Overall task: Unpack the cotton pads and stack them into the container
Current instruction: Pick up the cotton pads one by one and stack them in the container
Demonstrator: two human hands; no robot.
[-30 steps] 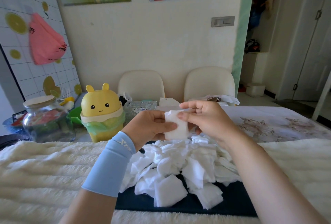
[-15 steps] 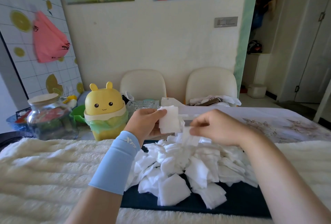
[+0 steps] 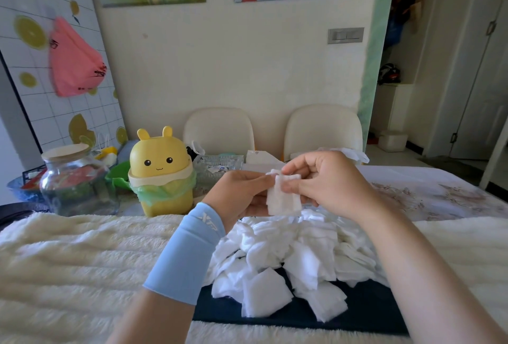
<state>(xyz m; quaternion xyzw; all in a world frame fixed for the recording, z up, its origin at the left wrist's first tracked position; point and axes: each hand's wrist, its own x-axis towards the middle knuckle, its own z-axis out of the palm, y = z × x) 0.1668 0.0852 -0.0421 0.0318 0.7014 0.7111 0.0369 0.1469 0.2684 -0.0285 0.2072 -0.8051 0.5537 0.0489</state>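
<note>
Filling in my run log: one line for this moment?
hands: left and right pinch pads | pile: loose on cloth | container: unseen

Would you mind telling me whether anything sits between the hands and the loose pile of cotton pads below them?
Nothing visible does. Both the left hand and right hand pinch a small stack of pads directly above the pile of cotton pads.

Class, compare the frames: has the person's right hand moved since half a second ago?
Yes. The right hand has risen from the pad pile and come back to the pad stack that the left hand holds.
</note>
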